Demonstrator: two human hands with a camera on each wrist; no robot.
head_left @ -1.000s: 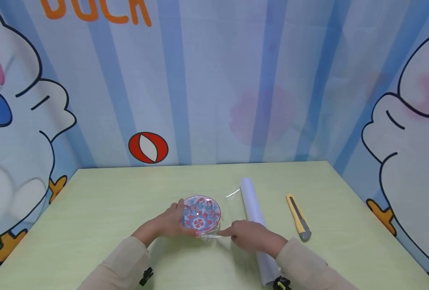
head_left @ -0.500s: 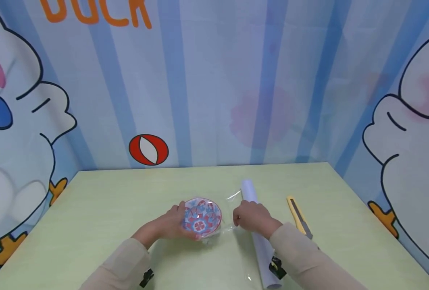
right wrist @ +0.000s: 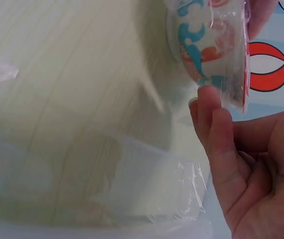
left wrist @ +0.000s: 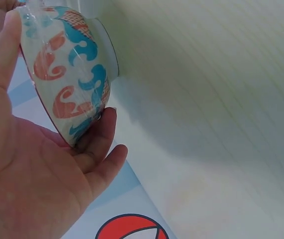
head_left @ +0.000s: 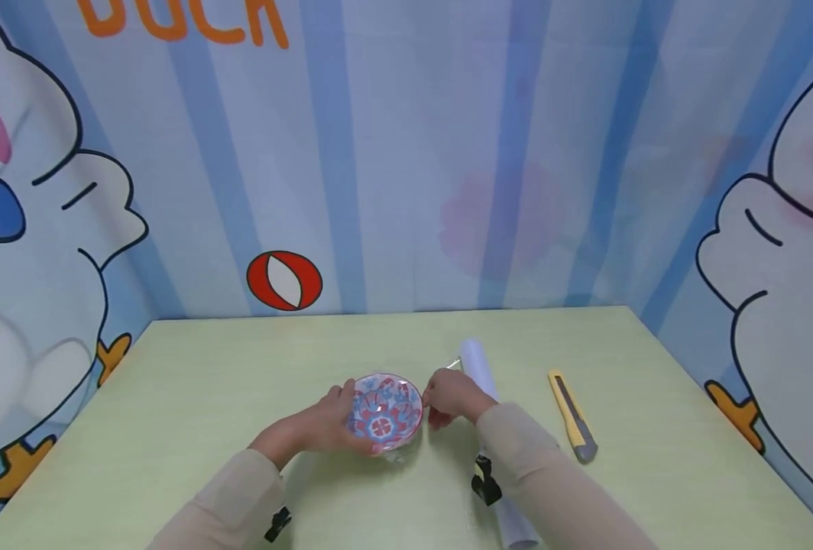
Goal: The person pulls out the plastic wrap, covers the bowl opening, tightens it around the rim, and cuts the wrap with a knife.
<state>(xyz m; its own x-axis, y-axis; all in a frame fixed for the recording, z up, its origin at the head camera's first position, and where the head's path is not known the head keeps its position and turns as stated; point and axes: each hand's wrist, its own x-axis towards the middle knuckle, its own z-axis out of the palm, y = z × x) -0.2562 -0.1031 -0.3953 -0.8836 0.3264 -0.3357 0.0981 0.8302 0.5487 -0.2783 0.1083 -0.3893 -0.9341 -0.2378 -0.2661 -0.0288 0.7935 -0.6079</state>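
A patterned bowl (head_left: 386, 412) in red, blue and white is tilted with its open side toward the head camera. Clear plastic film (right wrist: 234, 64) covers its mouth and clings, creased, to the outer wall. My left hand (head_left: 319, 424) grips the bowl from the left, with the thumb low at the rim and fingers around the wall. At the bowl's right edge is my right hand (head_left: 453, 393). In the right wrist view its fingertips (right wrist: 209, 95) touch the film-covered wall, fairly straight, and no film shows pinched between them.
Right of the bowl lies a long white roll of film (head_left: 477, 363), partly under the right forearm. Loose clear film (right wrist: 161, 184) spreads from it over the table. Farther right is a yellow and grey utility knife (head_left: 573, 416). A printed cloth (head_left: 406, 153) stands behind the table.
My right hand has gone from the bowl's lower edge, out toward the roll, and back to the bowl's right rim. My left hand keeps its grip, with the bowl nearly still.
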